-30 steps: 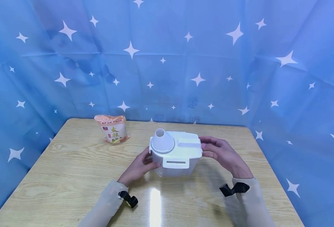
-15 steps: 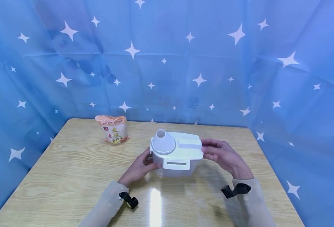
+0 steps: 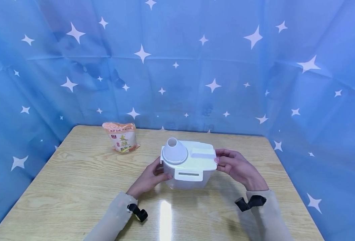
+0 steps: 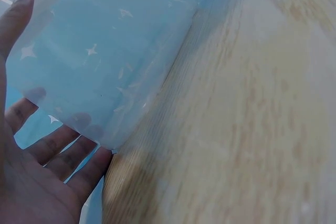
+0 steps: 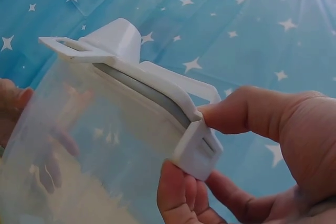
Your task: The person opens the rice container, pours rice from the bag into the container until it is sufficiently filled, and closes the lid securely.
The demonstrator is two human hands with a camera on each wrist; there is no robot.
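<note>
Sitting mid-counter, one clear container [image 3: 188,175] w/ a white lid [image 3: 195,159] is what we see both hands on. Left hand [image 3: 149,177] is spread flat against the container's left wall, fingers [image 4: 63,153] straight, showing thru the clear plastic in the left wrist view; it cups, no pinch. Right hand [image 3: 237,165] is at the right end, thumb on top and a finger below the white latch [image 5: 198,150], pinching that clip at the lid's edge. The lid is seated on the container, w/ a white funnel-like spout [image 3: 173,150] rising from its left part. A second latch [image 3: 187,174] shows on the front side, facing us.

Around it: one orange-and-white bag [image 3: 121,136] stands upright at the back left of the wooden counter [image 3: 75,187], well apart from the container and from both hands. Nothing lies between hands and container. A blue backdrop [image 3: 177,67] w/ white stars wraps the counter on three sides.

Count: 1 container, 1 lid, 1 spout, 2 latches in view, 1 bag, 2 hands. Each wrist carries a black strap clip [image 3: 138,212] over a pale sleeve [image 3: 112,219], so 2 clips. We can't tell what's inside the container, if anything.
</note>
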